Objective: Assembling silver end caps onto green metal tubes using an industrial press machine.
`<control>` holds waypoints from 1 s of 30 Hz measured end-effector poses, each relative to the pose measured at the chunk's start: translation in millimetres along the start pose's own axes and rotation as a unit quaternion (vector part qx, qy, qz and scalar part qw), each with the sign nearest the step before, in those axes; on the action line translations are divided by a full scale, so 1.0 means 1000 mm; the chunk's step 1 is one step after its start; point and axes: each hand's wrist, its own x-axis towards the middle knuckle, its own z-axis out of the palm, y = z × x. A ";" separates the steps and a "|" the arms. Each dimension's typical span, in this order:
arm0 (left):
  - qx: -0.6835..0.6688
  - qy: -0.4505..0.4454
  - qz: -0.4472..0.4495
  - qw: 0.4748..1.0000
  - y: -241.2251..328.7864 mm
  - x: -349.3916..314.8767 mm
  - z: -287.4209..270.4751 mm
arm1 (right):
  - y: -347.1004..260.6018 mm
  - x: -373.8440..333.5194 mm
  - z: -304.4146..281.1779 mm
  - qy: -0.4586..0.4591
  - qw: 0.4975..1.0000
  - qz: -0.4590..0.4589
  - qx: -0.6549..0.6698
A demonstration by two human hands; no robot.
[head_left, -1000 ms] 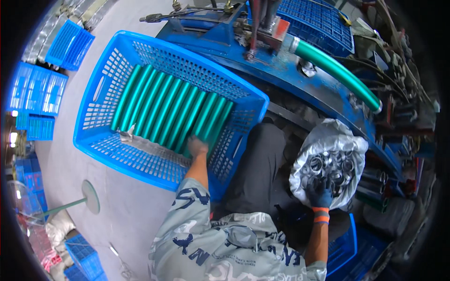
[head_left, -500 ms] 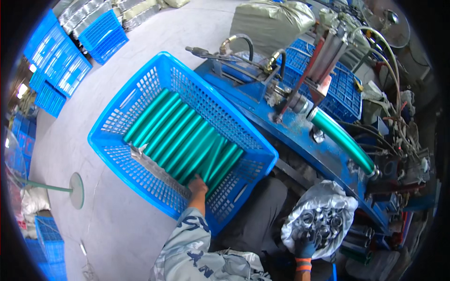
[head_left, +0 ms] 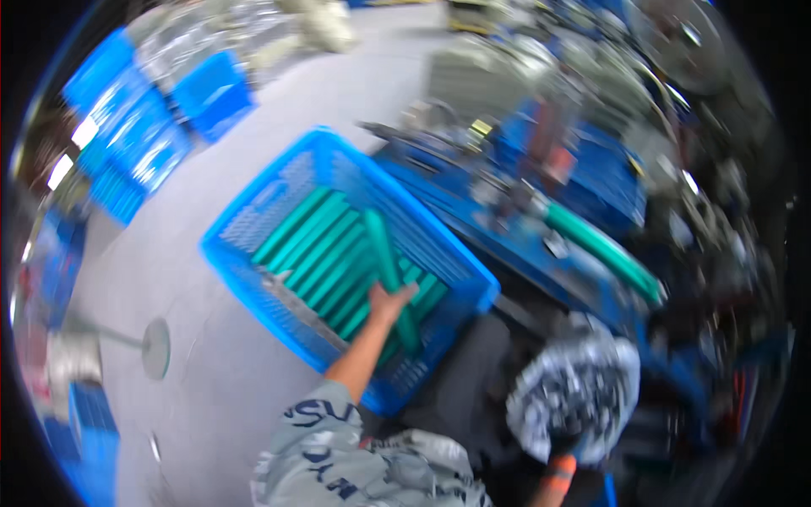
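My bare left hand (head_left: 390,302) is closed around the middle of a green tube (head_left: 382,245), tilted up above the others. Beneath it, a row of shiny green tubes (head_left: 308,226) lies side by side in a blue perforated plastic crate (head_left: 245,291). My right hand (head_left: 568,448), in a dark glove with an orange cuff, is at the near edge of a pale plastic bag (head_left: 621,359). Inside that bag are many small metal rings (head_left: 579,397), blurred by motion. The right hand's fingers are smeared and partly hidden among them.
Right of the crate runs a blue machine bench (head_left: 541,270), with another green tube (head_left: 604,252) mounted along it. Blue crates (head_left: 127,110) are stacked at the far left. A round disc on a rod (head_left: 156,348) stands on the left. Wrapped bales (head_left: 473,72) lie beyond the bench.
My left hand has lifted one green tube out of the row and turned it at an angle. The whole view has shifted and blurred. My right hand stays at the bag.
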 end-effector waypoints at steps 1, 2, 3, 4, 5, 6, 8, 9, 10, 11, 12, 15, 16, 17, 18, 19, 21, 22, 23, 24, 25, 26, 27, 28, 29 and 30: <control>0.087 0.062 0.063 0.992 -0.031 0.044 0.003 | 0.012 -0.005 0.032 0.033 0.999 -0.025 0.019; 0.109 0.028 0.231 0.966 0.035 0.019 0.033 | 0.022 -0.021 0.041 -0.087 0.968 -0.120 -0.203; 0.185 -0.135 0.183 0.956 0.119 -0.020 0.030 | 0.030 -0.022 0.059 -0.143 0.954 -0.171 -0.200; 0.267 -0.250 0.262 0.893 0.166 -0.059 0.041 | 0.031 -0.046 0.064 -0.147 0.981 -0.095 -0.086; 0.325 -0.278 0.344 0.836 0.197 -0.100 0.042 | 0.030 -0.065 0.107 -0.202 0.975 -0.068 -0.062; 0.377 -0.304 0.427 0.763 0.216 -0.136 0.042 | 0.023 -0.080 0.121 -0.264 0.960 -0.066 -0.066; 0.344 -0.403 0.432 0.730 0.241 -0.180 0.063 | 0.004 -0.092 0.131 -0.315 0.942 -0.086 -0.075; 0.346 -0.420 0.440 0.714 0.246 -0.198 0.071 | 0.001 -0.109 0.131 -0.274 0.949 -0.127 -0.089; 0.365 -0.441 0.439 0.692 0.255 -0.206 0.076 | -0.001 -0.119 0.131 -0.236 0.952 -0.164 -0.103; 0.379 -0.450 0.444 0.676 0.262 -0.210 0.078 | -0.003 -0.122 0.127 -0.259 0.942 -0.193 -0.095; 0.392 -0.456 0.445 0.664 0.261 -0.219 0.081 | -0.005 -0.124 0.117 -0.258 0.942 -0.194 -0.095; 0.391 -0.469 0.441 0.658 0.254 -0.235 0.079 | -0.011 -0.133 0.106 -0.284 0.914 -0.258 -0.132; 0.392 -0.467 0.439 0.660 0.252 -0.238 0.077 | -0.016 -0.138 0.107 -0.286 0.914 -0.254 -0.133; 0.362 -0.457 0.444 0.680 0.250 -0.240 0.076 | -0.022 -0.142 0.106 -0.267 0.905 -0.256 -0.210; 0.333 -0.443 0.450 0.700 0.250 -0.240 0.071 | -0.026 -0.146 0.109 -0.250 0.889 -0.256 -0.285; 0.336 -0.439 0.447 0.703 0.251 -0.241 0.069 | -0.029 -0.152 0.111 -0.205 0.848 -0.276 -0.404; 0.369 -0.453 0.439 0.683 0.255 -0.242 0.067 | -0.030 -0.168 0.125 -0.218 0.840 -0.299 -0.396; 0.369 -0.453 0.436 0.684 0.257 -0.242 0.066 | -0.030 -0.172 0.128 -0.226 0.833 -0.326 -0.387; 0.376 -0.457 0.436 0.678 0.258 -0.242 0.064 | -0.030 -0.165 0.117 -0.263 0.842 -0.314 -0.351; 0.381 -0.460 0.437 0.672 0.260 -0.242 0.064 | -0.029 -0.166 0.118 -0.264 0.841 -0.313 -0.353; 0.380 -0.460 0.435 0.674 0.259 -0.241 0.064 | -0.027 -0.169 0.120 -0.259 0.869 -0.291 -0.304; 0.374 -0.459 0.441 0.674 0.259 -0.241 0.064 | -0.025 -0.170 0.122 -0.253 0.894 -0.268 -0.253; 0.366 -0.458 0.448 0.675 0.258 -0.240 0.064 | -0.025 -0.170 0.123 -0.257 0.898 -0.266 -0.237; 0.364 -0.459 0.447 0.676 0.258 -0.239 0.064 | -0.025 -0.165 0.120 -0.256 0.898 -0.266 -0.240; 0.367 -0.459 0.452 0.671 0.258 -0.239 0.065 | -0.024 -0.157 0.115 -0.277 0.897 -0.275 -0.207; 0.372 -0.458 0.457 0.665 0.258 -0.239 0.065 | -0.024 -0.154 0.114 -0.300 0.895 -0.282 -0.173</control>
